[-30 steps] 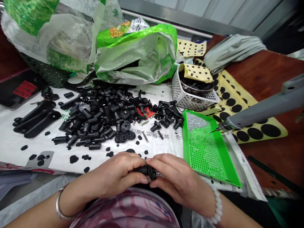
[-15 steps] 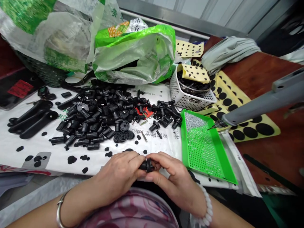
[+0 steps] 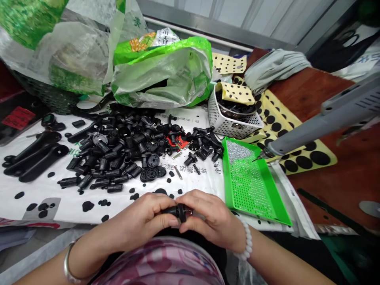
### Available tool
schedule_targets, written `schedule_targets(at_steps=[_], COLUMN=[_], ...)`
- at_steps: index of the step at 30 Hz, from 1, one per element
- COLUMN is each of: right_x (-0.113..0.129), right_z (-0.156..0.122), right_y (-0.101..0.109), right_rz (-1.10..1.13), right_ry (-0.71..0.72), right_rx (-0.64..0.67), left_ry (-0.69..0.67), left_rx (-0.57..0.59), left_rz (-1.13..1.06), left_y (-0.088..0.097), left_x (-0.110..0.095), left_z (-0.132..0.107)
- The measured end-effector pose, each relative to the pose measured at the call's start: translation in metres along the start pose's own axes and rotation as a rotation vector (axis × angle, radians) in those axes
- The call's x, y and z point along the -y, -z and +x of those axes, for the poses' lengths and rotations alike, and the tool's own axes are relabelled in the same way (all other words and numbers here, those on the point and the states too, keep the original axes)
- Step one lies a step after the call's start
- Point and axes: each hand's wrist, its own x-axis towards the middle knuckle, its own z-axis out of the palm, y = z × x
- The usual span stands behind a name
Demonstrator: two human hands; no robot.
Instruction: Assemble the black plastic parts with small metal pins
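Between both hands, just over the near edge of the table, is a black plastic part (image 3: 181, 212) with a round flange. My left hand (image 3: 148, 215) is closed around its narrower left end. The fingers and thumb of my right hand (image 3: 209, 217) pinch it from the right, by the flange. Something small and shiny shows at its right end, too small to name. Beyond my hands lies a heap of similar black plastic parts (image 3: 114, 158), with several flat round discs (image 3: 150, 174) at its near side.
A green perforated tray (image 3: 277, 211) of small silver screws (image 3: 242, 152) stands at right, a grey electric screwdriver (image 3: 297, 136) above it. Behind are a white basket (image 3: 228, 124) and a green plastic bag (image 3: 166, 75). Black handles (image 3: 43, 160) lie at left.
The black part has turned and more of it shows between my fingers. My left hand has shifted its grip lower and to the left. The whole view has swung slightly.
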Motion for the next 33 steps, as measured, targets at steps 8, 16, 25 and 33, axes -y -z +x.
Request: schedule_targets(at_steps=[8,16,25,33], right_x=[0.000,0.003,0.010,0.013], right_z=[0.000,0.003,0.014,0.016], right_y=[-0.007,-0.006,-0.042,-0.024], right_rz=[0.083,0.176,0.612,0.593], right_ry=[-0.220,-0.222,-0.464,-0.442], right_rx=[-0.063,-0.314,-0.462,-0.440], left_ry=[-0.032,-0.067,-0.139,-0.209], left_rx=[-0.174,-0.209,-0.352,-0.574], left_rz=[0.212,-0.493,-0.738,0.015], left_y=[-0.003,-0.006,-0.025,-0.006], left_x=[0.005,0.011,0.022,0.030], left_z=[-0.001,-0.001,0.012,-0.005])
